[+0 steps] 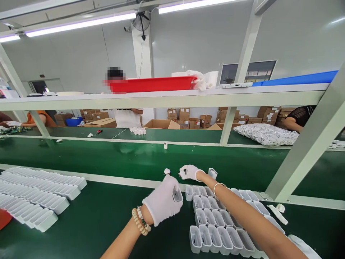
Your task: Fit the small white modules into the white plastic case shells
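My left hand (161,200), in a white glove, is closed around a small white plastic housing (177,195), whose hollow side faces right. Farther forward, my gloved right hand (189,172) reaches over the green belt with its fingertips pinched together; a tiny dark bit shows at the tips, too small to name. Just left of those fingertips, a small white part (167,171) rests on the belt. A white housing (212,173) stands on the belt to the right of my right hand. Under my right forearm, rows of open white housings (215,217) cover the bench, partly hidden by the arm.
More rows of white housings (35,196) lie at left. A sloping white post (304,144) rises at right, and a shelf (161,100) with a red tray (159,84) crosses above. Another person (126,117) stands beyond the belt. One small white piece (165,145) sits farther back.
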The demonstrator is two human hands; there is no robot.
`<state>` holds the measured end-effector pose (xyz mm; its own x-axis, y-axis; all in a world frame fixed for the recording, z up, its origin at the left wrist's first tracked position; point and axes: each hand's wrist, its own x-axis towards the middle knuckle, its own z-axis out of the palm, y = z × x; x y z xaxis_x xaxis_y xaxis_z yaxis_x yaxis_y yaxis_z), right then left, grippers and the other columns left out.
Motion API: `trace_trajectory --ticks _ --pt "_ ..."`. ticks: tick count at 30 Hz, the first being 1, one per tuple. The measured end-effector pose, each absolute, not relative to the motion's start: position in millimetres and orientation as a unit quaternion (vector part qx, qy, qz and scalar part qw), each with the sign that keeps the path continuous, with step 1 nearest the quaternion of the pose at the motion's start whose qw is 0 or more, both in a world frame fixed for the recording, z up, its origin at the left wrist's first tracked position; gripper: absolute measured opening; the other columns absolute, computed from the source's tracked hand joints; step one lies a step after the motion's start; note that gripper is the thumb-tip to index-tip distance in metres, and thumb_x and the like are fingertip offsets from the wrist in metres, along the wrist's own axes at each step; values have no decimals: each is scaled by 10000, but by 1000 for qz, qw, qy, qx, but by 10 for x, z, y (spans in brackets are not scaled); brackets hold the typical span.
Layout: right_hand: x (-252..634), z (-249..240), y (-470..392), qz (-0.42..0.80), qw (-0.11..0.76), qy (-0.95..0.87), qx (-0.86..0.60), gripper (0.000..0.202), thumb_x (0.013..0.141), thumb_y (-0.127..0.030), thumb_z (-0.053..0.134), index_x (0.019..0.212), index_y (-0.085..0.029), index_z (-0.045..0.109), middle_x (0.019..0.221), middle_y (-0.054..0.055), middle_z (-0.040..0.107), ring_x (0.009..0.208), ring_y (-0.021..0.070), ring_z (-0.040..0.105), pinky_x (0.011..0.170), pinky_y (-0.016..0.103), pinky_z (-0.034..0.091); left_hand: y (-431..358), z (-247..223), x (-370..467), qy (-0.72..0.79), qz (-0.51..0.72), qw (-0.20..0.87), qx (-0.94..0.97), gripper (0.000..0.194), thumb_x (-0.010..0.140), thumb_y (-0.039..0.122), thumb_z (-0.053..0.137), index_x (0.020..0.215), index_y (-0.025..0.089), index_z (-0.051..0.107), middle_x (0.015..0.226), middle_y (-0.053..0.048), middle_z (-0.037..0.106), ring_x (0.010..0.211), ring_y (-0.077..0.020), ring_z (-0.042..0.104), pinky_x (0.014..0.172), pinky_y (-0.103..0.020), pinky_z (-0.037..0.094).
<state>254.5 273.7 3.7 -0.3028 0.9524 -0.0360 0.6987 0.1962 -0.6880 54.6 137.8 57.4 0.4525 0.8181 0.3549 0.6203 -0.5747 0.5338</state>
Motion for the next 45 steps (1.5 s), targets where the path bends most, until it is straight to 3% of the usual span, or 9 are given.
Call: trace_trajectory --ticks 4,10,15,24,28,31,39,43,45 --pt "2573 262 2586 365 280 -717 -524 163 901 -245 662 1017 -133 639 915 25 688 763 151 670 705 339 582 1279 801 393 393 394 157 816 216 731 116 615 871 215 483 872 -5 590 754 -163 611 738 -318 549" --pt "2664 799 1608 390 407 -696 -445 520 666 -271 845 1141 -209 642 1039 41 734 983 219 686 917 413 558 1096 984 259 391 419 82 815 376 797 181 650 1143 267 531 1073 -13 669 946 -195 677 876 -358 569" --pt "2514 847 871 320 498 -708 -386 453 669 -211 801 1104 -307 719 800 -25 710 740 189 693 749 372 589 979 1001 242 328 410 20 851 446 819 142 636 1214 287 489 1133 -10 672 985 -180 684 886 -315 572" --pt "2405 861 743 204 390 -746 -500 457 697 -194 751 1131 -331 709 809 -7 684 705 189 645 631 313 570 876 1105 283 325 369 5 870 418 823 71 561 1178 288 525 1067 -3 700 968 -181 682 848 -312 569" --pt "2392 963 694 189 357 -773 -490 158 749 -167 682 844 -291 705 825 -11 670 706 168 623 663 286 564 860 1153 327 339 373 -2 864 415 794 43 521 1123 292 564 1008 -1 707 906 -188 685 795 -306 565" --pt "2386 1003 647 188 349 -781 -482 148 772 -132 631 737 -274 651 795 -15 657 667 153 613 594 251 544 859 1167 346 339 354 9 872 407 771 24 504 1063 290 598 933 2 703 831 -189 679 727 -299 558" --pt "2338 879 633 167 316 -788 -502 144 750 -144 692 802 -270 645 739 -35 636 671 163 634 580 257 539 807 1115 386 322 379 74 865 279 754 77 566 940 280 611 974 13 715 836 -183 678 731 -287 549" --pt "2295 800 666 108 394 -756 -512 440 676 -184 761 1077 -301 624 774 -47 672 685 186 646 632 311 561 796 1074 401 371 403 119 828 295 767 125 601 1009 292 622 1002 19 725 856 -182 692 741 -287 561" --pt "2281 805 662 55 392 -769 -502 231 725 -212 730 918 -279 622 745 -34 652 653 180 620 585 297 530 801 1047 398 402 429 130 799 326 768 166 647 1066 294 614 1022 18 721 891 -190 692 781 -304 567"
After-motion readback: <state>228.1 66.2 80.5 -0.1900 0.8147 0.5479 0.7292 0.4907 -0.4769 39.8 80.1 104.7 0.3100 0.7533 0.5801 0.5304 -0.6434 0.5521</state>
